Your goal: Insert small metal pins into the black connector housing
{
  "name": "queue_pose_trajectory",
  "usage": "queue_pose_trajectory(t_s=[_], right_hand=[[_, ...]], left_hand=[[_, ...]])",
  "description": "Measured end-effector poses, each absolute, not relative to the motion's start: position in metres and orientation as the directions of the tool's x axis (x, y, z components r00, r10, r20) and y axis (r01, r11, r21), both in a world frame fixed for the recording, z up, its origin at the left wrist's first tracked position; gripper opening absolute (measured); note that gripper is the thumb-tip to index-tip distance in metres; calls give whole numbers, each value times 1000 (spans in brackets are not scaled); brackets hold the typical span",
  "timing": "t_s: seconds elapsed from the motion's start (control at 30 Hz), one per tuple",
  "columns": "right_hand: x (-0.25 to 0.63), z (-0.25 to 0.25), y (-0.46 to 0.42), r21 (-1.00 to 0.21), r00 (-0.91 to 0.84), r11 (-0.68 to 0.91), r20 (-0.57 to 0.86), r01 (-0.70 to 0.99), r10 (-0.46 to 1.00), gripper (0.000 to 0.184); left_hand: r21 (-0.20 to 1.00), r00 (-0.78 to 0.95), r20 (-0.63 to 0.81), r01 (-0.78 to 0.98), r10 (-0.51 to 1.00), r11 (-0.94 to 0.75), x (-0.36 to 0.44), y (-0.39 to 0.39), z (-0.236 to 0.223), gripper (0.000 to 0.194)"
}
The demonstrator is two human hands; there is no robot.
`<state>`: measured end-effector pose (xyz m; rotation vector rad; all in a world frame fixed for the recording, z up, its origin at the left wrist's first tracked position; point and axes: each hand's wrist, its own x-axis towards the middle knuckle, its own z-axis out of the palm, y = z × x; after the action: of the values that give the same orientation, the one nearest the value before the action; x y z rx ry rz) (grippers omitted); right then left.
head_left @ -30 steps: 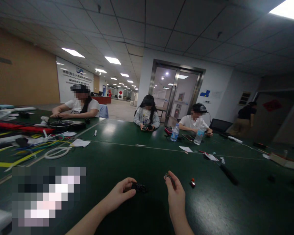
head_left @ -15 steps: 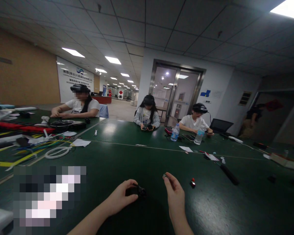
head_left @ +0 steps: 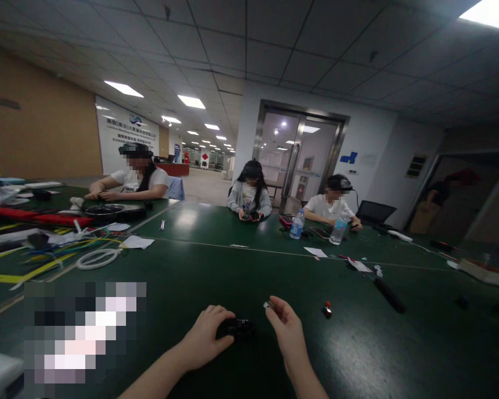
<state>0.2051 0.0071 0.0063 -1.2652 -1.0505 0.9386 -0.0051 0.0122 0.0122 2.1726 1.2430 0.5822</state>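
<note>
My left hand (head_left: 203, 337) is closed around a small black object (head_left: 243, 326) low over the green table. The far end of that object sticks out past my fingertips, and it is too dark to make out its kind. To the right, my right hand (head_left: 288, 328) pinches a small silvery piece (head_left: 268, 305) between thumb and fingers. A short gap separates that piece from the black object. Beyond my right hand, a little red and silver item (head_left: 327, 309) lies on the table.
Farther right lie a black rod-like handle (head_left: 389, 294) and a paper slip (head_left: 360, 265). Two water bottles (head_left: 297, 224) stand across the table. A coiled white tube (head_left: 97, 259), wires and a small wrench (head_left: 162, 225) lie left. Three people sit opposite.
My right hand has moved left and slightly down with the silvery piece, closer to the black object. My left hand has turned the black object and shifted slightly.
</note>
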Motion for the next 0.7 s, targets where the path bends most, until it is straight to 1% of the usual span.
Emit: queue_pose_trajectory(t_s=[0.07, 0.17, 0.27, 0.33, 0.4, 0.53, 0.7], right_hand=[[202, 10, 4, -998, 206, 54, 62, 45, 977, 45], [198, 11, 0, -989, 71, 33, 44, 146, 997, 40], [194, 6, -2, -947, -45, 87, 76, 309, 996, 34], [191, 3, -2, -898, -80, 120, 95, 422, 992, 32], [188, 3, -3, -856, -104, 145, 107, 496, 989, 31], [184, 7, -6, -818, -162, 171, 96, 549, 982, 31], [184, 11, -9, -802, -168, 166, 83, 574, 982, 31]], left_hand=[[651, 479, 77, 640, 875, -408, -5, 12, 13, 38], [659, 477, 60, 641, 877, -394, -6, 12, 13, 38], [661, 484, 70, 633, 873, -404, -6, 13, 11, 39], [654, 490, 83, 630, 868, -418, -6, 14, 9, 38], [647, 489, 95, 632, 867, -427, -5, 14, 8, 38], [653, 488, 99, 625, 867, -426, -5, 14, 9, 39], [659, 494, 87, 623, 865, -421, -6, 15, 8, 39]])
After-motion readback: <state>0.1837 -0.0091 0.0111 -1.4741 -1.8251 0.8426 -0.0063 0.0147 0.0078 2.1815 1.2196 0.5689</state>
